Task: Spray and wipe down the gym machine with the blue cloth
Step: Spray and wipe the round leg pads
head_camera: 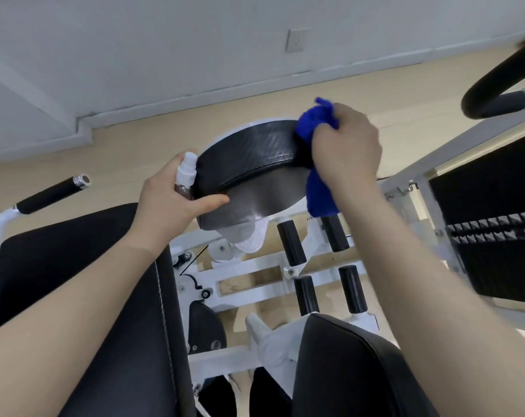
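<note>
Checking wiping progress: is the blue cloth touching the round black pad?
Touching. The head view shows the blue cloth, gripped by the right hand, pressed over the round black pad's right edge.

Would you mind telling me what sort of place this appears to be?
Probably a small gym room: a white steel-framed exercise machine with a round black vinyl pad, a black weight stack, and a black foam handle.

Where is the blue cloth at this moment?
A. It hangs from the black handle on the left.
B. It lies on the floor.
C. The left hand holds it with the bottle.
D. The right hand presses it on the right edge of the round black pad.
D: the right hand grips the cloth against the pad's right edge, while the left hand holds only the bottle.
</note>
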The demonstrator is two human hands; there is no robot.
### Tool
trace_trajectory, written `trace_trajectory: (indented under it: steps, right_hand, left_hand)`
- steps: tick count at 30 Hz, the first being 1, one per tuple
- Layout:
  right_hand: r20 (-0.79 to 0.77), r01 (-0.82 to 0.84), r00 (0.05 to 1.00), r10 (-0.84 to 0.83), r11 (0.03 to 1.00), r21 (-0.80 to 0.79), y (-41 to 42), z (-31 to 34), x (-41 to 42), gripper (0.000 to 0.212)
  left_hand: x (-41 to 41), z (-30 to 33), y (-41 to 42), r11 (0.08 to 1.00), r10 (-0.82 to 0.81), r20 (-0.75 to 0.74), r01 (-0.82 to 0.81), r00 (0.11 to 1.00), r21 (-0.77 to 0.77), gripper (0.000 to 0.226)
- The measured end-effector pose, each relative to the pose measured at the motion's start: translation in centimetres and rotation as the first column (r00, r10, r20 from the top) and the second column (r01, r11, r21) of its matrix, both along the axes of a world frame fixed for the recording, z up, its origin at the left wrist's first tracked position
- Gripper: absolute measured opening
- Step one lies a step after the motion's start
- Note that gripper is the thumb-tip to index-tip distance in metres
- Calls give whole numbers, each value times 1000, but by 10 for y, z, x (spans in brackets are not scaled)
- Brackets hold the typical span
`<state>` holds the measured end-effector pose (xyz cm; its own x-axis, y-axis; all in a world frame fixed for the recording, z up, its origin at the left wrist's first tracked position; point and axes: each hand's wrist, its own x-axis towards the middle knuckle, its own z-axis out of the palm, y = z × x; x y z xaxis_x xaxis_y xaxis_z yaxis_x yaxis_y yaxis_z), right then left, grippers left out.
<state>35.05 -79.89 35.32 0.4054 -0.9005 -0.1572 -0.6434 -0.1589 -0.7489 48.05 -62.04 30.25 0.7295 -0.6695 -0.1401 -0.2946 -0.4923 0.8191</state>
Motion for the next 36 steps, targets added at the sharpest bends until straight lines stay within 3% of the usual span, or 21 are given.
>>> trace_trajectory:
  steps: [2, 4, 7, 11, 14, 16, 18, 20, 22, 27, 32, 36]
  right_hand:
    - [-97, -61, 994, 39, 969, -239, 19, 6, 7, 34]
    - [-60, -136, 991, 122, 908, -397, 43, 8, 15, 37]
    - [-93, -280, 954, 285, 738, -613, 69, 6, 25, 30]
    - [-283, -535, 798, 532, 410, -739, 97, -12, 9, 17]
    - [-434, -644, 678, 593, 193, -740, 110, -26, -7, 23]
    - [-426, -601, 738, 523, 223, -767, 105, -21, -7, 25]
    - [-324, -450, 885, 335, 432, -782, 92, -6, 2, 23]
    - [-212, -231, 971, 106, 630, -742, 77, 4, 16, 22]
    - [-154, -124, 988, 19, 695, -708, 80, 1, 24, 21]
    - [-151, -212, 976, 156, 533, -819, 120, -15, 8, 23]
    - [-210, -300, 934, 289, 317, -899, 148, -41, -10, 17]
    - [-351, -423, 864, 361, 142, -895, 166, -80, -15, 15]
  left_hand:
    - [-6, 3, 3, 1000, 19, -14, -19, 1000, -8, 44]
    - [-13, 7, 8, 999, 33, -27, -33, 999, -15, 42]
    - [-20, 10, 14, 999, 44, -73, -46, 996, -27, 41]
    - [-20, 13, 27, 996, -25, -210, 7, 977, -84, 40]
    - [-15, 13, 41, 988, -103, -281, 65, 954, -140, 46]
    - [-10, 9, 47, 988, -101, -331, 56, 938, -142, 50]
    - [-6, 6, 53, 986, -104, -374, 47, 922, -157, 56]
    - [-5, 4, 59, 980, -112, -434, 28, 894, -195, 57]
    - [-11, -1, 69, 972, -80, -540, -56, 838, -230, 52]
    - [-14, -21, 91, 948, -94, -731, -164, 676, -273, 51]
    - [-19, -28, 105, 953, -123, -747, -131, 653, -272, 53]
    - [-15, -24, 98, 952, -106, -728, -142, 678, -271, 58]
